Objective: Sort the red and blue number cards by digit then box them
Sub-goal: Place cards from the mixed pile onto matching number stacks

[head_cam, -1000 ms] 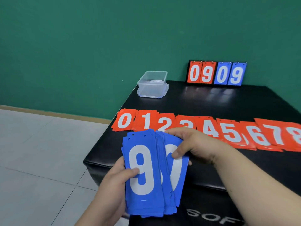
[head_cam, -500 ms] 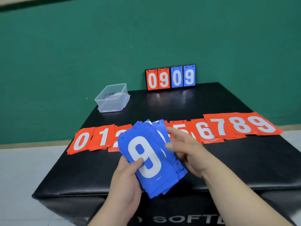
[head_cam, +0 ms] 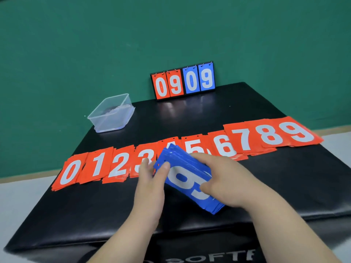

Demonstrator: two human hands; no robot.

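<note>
Half a second ago the left thumb lay on the face of a plain white 9 and the right hand stood off to the right of the stack. Now the right hand (head_cam: 226, 183) has come over the blue cards (head_cam: 187, 184) and covers part of the top digit, so it cannot be read for sure. The stack also lies flatter and lower over the table (head_cam: 95, 215).

The left hand (head_cam: 150, 185) pinches the stack's left corner, thumb on top and fingers behind. The right hand grips the right side, fingers curled over the far edge, thumb pressed on the face. Both forearms reach in from the near edge.

The blue cards are held just above the table's near middle, in front of the red cards (head_cam: 224, 145). These lie in an overlapping row from left to right, reading 0 to 9 – the 3 and 4 partly hidden by the stack and left hand.

At the far edge a small scoreboard (head_cam: 183, 81) shows 0 9 in red and 0 9 in blue. A clear plastic box (head_cam: 112, 112) sits at the far left. White letters (head_cam: 209, 258) on the table's front read "SOFTE" – cut off by the frame.
</note>
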